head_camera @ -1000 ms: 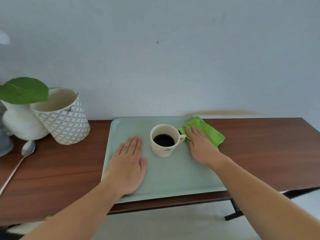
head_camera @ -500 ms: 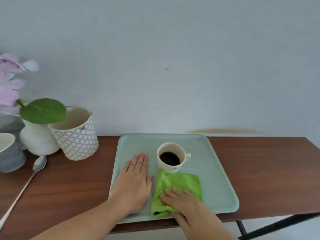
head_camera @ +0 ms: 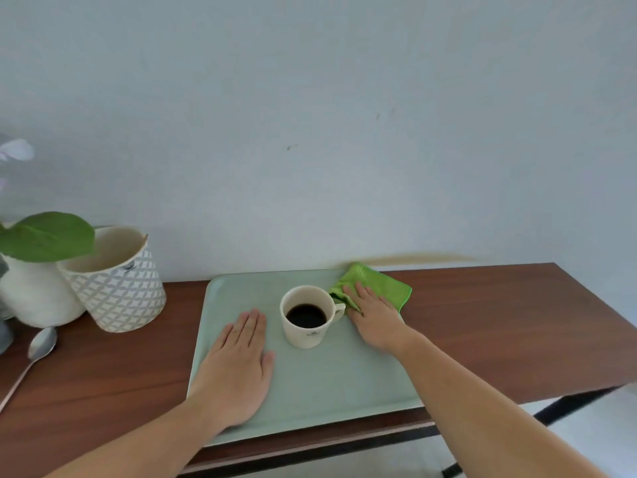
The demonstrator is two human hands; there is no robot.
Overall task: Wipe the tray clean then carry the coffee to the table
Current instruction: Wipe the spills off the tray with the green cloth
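Head view: left hand (head_camera: 234, 370) lies flat, fingers spread, steadying the pale tray (head_camera: 331, 391) on the counter (head_camera: 517, 322). Beyond, the coffee cup (head_camera: 306, 317) stands mid-tray. Right hand (head_camera: 374, 315), fingers flat, presses the green cloth (head_camera: 382, 286) beside its handle; a nudge could spill coffee.

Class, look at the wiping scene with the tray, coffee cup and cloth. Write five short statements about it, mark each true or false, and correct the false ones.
1. The left hand lies flat on the tray. True.
2. The green cloth is under the right hand. True.
3. The coffee cup is empty. False: it holds dark coffee.
4. The cloth is at the tray's near left corner. False: far right corner.
5. The spoon lies on the tray. False: on the wooden table.
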